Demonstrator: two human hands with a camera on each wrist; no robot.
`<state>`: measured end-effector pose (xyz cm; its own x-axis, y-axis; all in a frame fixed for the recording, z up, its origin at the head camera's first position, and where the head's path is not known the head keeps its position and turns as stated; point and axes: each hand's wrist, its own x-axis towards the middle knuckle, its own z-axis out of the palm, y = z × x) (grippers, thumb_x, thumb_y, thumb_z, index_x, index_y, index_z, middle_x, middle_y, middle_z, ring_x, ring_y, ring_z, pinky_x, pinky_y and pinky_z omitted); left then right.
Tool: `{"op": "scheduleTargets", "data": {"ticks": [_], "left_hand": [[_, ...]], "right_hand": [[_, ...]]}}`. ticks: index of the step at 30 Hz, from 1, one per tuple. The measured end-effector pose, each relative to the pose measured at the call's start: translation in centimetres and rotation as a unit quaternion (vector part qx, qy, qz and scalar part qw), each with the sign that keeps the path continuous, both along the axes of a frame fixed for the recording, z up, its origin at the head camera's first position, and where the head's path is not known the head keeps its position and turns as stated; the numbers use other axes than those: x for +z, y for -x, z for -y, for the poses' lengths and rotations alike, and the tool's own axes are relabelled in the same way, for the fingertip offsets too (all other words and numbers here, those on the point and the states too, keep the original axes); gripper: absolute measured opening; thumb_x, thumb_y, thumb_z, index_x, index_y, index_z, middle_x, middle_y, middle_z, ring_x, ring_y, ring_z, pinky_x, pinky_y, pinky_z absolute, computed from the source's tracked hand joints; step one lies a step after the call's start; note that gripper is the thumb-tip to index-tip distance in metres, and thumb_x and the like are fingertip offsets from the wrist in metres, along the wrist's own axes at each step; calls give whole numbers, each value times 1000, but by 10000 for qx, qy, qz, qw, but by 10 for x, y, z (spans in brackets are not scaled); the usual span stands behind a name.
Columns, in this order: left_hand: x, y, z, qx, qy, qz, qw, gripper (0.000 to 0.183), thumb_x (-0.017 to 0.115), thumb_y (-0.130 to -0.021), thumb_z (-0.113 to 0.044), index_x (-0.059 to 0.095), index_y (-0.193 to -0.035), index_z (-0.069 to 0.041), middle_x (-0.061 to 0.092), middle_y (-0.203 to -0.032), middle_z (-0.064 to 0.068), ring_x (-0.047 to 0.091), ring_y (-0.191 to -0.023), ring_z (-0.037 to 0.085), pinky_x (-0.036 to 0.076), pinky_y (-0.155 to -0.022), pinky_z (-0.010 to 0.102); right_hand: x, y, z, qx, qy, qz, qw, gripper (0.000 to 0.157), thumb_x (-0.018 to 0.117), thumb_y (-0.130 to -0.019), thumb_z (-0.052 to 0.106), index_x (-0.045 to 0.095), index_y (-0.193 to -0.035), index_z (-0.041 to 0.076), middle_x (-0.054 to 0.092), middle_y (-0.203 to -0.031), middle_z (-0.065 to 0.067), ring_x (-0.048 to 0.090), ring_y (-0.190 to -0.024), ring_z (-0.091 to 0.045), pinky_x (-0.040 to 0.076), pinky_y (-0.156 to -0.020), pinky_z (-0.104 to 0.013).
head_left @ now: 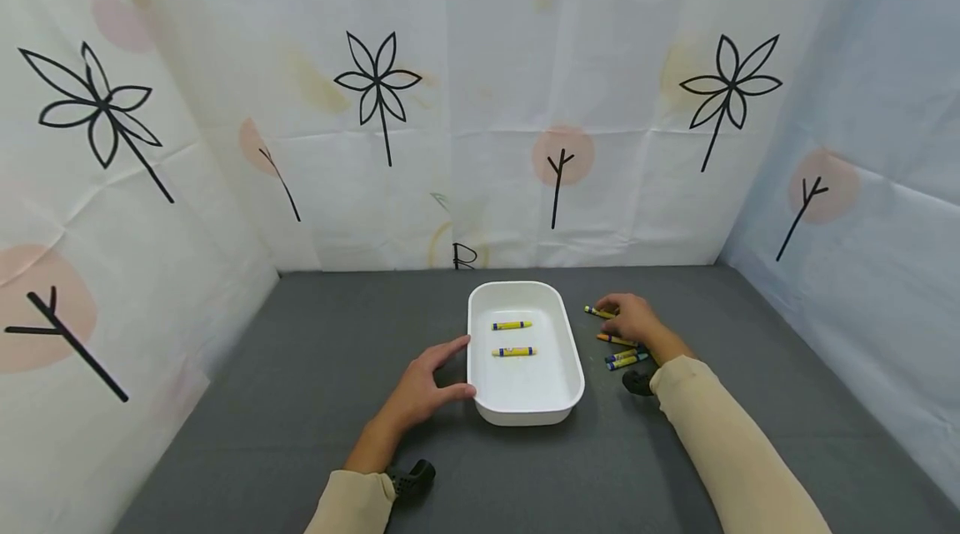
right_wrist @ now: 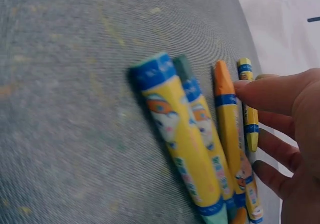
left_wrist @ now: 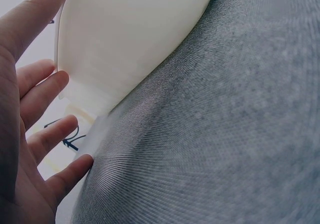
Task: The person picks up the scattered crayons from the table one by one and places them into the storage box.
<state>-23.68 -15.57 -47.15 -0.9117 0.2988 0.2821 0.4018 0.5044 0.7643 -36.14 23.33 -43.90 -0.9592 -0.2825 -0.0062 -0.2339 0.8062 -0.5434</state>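
Note:
My left hand (head_left: 422, 388) rests at the left rim of a white plastic tray (head_left: 480, 401), thumb and fingers spread; the left wrist view shows its fingertips by the tray's outer wall (left_wrist: 125, 33). Inside the tray lie a yellow crayon (head_left: 512, 325) and a crayon with a light orange tip (head_left: 514, 351). To the right, my right hand (head_left: 633, 319) is lowered over a yellow-tipped crayon (right_wrist: 248, 108), its thumb and fingers loosely bent around it. Nearer me lie an orange crayon (right_wrist: 227, 114) and two green-tipped crayons, one teal (right_wrist: 175, 129), one dark green (right_wrist: 204, 129).
A dark grey cloth (head_left: 360, 334) covers the table. White patterned sheets (head_left: 480, 101) stand at the back and both sides. Both wrists carry dark straps under beige sleeves (head_left: 720, 434). Faint coloured marks show on the cloth in the right wrist view.

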Motion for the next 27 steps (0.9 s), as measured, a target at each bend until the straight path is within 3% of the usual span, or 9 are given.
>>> {"op": "scheduleTargets", "data": {"ticks": [5,11,16,23,27], "left_hand": [[-2,1,1,0,5,28,10000,74,81,-78,-40,49,-144,-26,49,-143,4,43,-132,27,38,-105,50],[0,0,0,8,9,14,10000,74,80,-79,-40,49,-144,-25,49,-143,6,43,-132,29,38,-104,53],[0,-1,0,23,-27,9,10000,73,80,-79,-38,50,-144,-23,50,-142,6,44,-131,30,38,-104,53],[0,-1,0,0,-9,-29,10000,73,80,-79,-38,50,-144,-23,50,-142,5,44,-131,29,39,-104,52],[0,-1,0,-9,-23,-41,10000,72,80,-79,-38,50,-144,-24,50,-141,5,44,-131,29,39,-103,52]], "right_hand": [[-1,-5,6,15,-38,-321,9995,30,71,-86,6,65,-113,-4,65,-102,-20,60,-95,-37,50,-78,-49],[0,-9,13,-132,-185,-317,9992,23,72,-86,8,68,-106,-3,65,-92,-14,60,-84,-30,50,-71,-45],[-2,-8,14,-160,-91,-321,9993,19,71,-86,6,70,-104,-1,66,-91,-12,61,-83,-29,51,-71,-44],[2,-12,10,189,93,-518,9984,15,72,-85,7,70,-98,1,67,-86,-11,62,-78,-27,51,-66,-42],[3,-10,13,63,132,-491,9987,16,70,-86,7,71,-101,2,68,-88,-10,62,-82,-28,51,-72,-45]]}}
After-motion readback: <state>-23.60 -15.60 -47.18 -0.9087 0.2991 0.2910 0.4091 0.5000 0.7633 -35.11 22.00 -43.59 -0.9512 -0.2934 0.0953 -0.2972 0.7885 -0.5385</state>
